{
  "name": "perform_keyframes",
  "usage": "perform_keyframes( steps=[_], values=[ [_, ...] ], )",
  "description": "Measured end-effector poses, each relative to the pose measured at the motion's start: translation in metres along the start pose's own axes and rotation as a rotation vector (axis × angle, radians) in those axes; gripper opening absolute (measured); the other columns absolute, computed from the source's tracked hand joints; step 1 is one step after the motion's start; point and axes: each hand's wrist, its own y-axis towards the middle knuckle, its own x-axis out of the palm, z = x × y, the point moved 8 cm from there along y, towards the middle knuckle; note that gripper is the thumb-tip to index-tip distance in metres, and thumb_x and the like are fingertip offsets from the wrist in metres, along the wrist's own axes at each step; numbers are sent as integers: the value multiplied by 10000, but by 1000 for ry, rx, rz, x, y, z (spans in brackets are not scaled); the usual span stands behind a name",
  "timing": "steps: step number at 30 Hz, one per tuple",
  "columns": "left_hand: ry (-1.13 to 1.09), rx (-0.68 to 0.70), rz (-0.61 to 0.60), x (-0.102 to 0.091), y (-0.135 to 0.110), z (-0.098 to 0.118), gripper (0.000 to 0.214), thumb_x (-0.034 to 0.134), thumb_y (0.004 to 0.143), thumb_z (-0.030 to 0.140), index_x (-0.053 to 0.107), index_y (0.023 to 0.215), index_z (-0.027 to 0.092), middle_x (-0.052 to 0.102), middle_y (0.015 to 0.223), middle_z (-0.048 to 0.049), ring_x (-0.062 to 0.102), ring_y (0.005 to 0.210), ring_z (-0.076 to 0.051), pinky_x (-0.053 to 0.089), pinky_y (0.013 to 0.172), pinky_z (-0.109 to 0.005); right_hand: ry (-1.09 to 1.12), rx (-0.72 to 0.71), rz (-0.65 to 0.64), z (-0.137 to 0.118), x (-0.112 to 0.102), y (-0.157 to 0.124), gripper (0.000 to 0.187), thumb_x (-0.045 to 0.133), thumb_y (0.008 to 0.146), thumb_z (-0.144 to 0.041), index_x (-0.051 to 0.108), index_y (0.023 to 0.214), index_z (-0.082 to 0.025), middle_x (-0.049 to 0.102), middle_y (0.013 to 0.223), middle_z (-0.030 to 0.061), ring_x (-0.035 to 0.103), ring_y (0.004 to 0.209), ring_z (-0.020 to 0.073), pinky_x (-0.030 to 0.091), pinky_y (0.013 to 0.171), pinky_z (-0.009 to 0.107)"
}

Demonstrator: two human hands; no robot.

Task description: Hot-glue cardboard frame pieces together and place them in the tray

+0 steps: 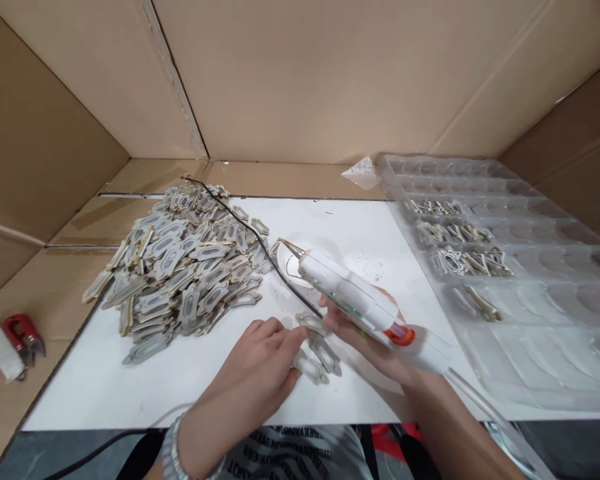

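My right hand (350,333) is wrapped round a white hot glue gun (350,287). Its brass-coloured nozzle points up and left, above a small white round piece on the table, and a long clear glue stick (485,403) sticks out of its back. My left hand (260,363) is closed, thumb and forefinger at the edge of a grey, frame-shaped ornamental piece (310,368). Other such pieces (325,352) lie beside it, partly overlapping, between my hands. My fingers hide part of the grip. A big heap of similar pieces (180,267) lies to the left.
A clear plastic compartment tray (535,320) stands at the right, several pockets holding pieces. A black cord (250,230) runs across the white board (360,223). Red-handled snips (24,337) lie far left on cardboard. Cardboard walls (330,80) enclose the back and sides.
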Motion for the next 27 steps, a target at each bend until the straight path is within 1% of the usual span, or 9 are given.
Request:
perform_keyframes(
  steps=[5, 9, 11, 15, 17, 19, 21, 23, 27],
  values=[
    [-22, 11, 9, 2, -1, 0, 560, 710, 677, 41, 500, 1162, 225, 678, 890, -22, 629, 870, -233, 541, 705, -338, 61, -29, 22, -4, 0, 0, 239, 639, 845, -292, 481, 673, -241, 564, 704, 0, 566, 620, 158, 515, 580, 303],
    [-13, 58, 79, -3, -2, 4, 367, 625, 722, 44, 532, 1028, 225, 686, 816, -6, 655, 772, -211, 559, 664, -330, 86, 6, 30, -2, 1, 0, 245, 639, 830, -268, 455, 673, -236, 546, 700, -2, 539, 631, 151, 479, 546, 275],
    [-2, 80, 190, -18, -4, 2, 323, 589, 767, 72, 548, 1051, 218, 700, 824, -10, 676, 748, -192, 570, 660, -308, 92, 9, 28, -4, 1, 0, 251, 642, 834, -287, 457, 673, -233, 534, 691, -6, 526, 620, 144, 455, 519, 262],
    [119, 59, 497, -66, -19, -9, 267, 601, 840, 98, 614, 1081, 210, 727, 913, -27, 704, 781, -139, 570, 715, -222, 101, -6, 5, -10, 2, 2, 229, 641, 831, -288, 469, 690, -234, 516, 680, -8, 524, 609, 142, 391, 464, 247],
    [250, 13, 634, -88, -30, -13, 254, 659, 830, 122, 651, 1066, 215, 728, 919, -25, 702, 772, -137, 568, 748, -225, 95, -26, -7, -13, 3, 2, 214, 639, 826, -275, 471, 698, -238, 510, 668, -8, 520, 604, 147, 375, 454, 251],
    [366, -61, 742, -102, -42, -16, 232, 692, 824, 167, 672, 1046, 232, 729, 905, -16, 699, 745, -147, 573, 763, -253, 87, -33, -21, -13, 5, 2, 173, 635, 825, -258, 499, 720, -238, 514, 674, -8, 519, 594, 146, 385, 463, 259],
    [418, -138, 780, -106, -50, -20, 183, 686, 836, 226, 680, 1018, 251, 737, 922, -12, 703, 747, -164, 577, 756, -280, 74, -44, -32, -12, 7, 1, 145, 638, 821, -234, 523, 733, -230, 531, 703, -6, 519, 586, 139, 409, 488, 265],
    [438, -174, 777, -106, -54, -21, 154, 658, 853, 251, 686, 1004, 267, 745, 954, -8, 709, 770, -174, 575, 739, -296, 55, -75, -59, -12, 10, -2, 138, 635, 809, -199, 530, 722, -218, 552, 746, 5, 524, 595, 135, 426, 514, 269],
    [477, -153, 774, -106, -54, -17, 204, 640, 853, 205, 688, 1033, 286, 745, 951, 3, 708, 783, -171, 571, 718, -309, 68, -81, -128, -7, 16, -7, 166, 535, 851, -128, 569, 711, -210, 584, 811, 40, 565, 655, 156, 431, 521, 266]
  ],
)
